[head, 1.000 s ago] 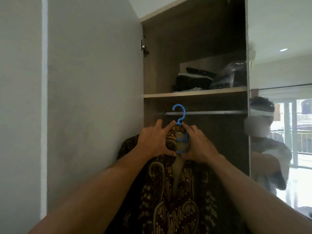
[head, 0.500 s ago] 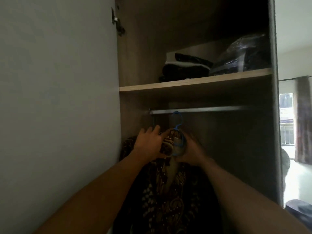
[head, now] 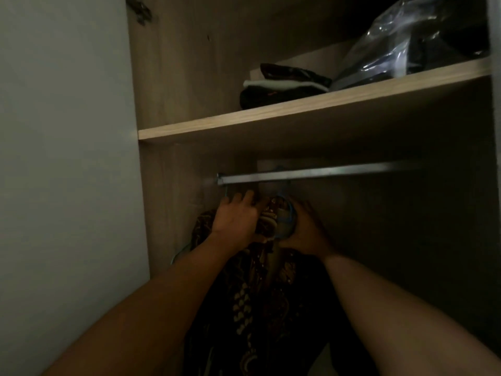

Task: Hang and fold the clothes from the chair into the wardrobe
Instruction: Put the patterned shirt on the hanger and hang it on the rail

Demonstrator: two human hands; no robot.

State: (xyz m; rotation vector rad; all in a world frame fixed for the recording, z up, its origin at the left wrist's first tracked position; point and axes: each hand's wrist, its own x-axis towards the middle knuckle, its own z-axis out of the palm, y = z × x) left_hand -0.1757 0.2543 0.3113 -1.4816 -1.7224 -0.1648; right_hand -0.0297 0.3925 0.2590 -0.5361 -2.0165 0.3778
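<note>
On the far left is the open wardrobe door (head: 67,158), pale and flat. Next, my left hand (head: 235,217) lies on the collar of the patterned shirt (head: 257,308), fingers spread rather than clenched, steadying the cloth. The shirt hangs inside the wardrobe, directly below the left end of the metal rail (head: 311,173). At its neck is the blue hanger (head: 286,215), and its hook seems to reach up over the rail, though the dark makes that hard to confirm. My right hand (head: 303,229) is closed around the hanger's neck and the collar beside it.

I judge the step to be seating the hook. To do it well I would keep the right hand on the hanger until the hook takes the weight, let the left hand smooth the collar so both shoulders sit level, then slide the shirt along the rail away from the side wall.

Counting: one shirt, one rail, one shelf (head: 298,115). A faint blue line near the left wall may be a second hanger. On the shelf sit one stack of folded clothes (head: 282,86) and, rightmost, one plastic bag (head: 406,42).
</note>
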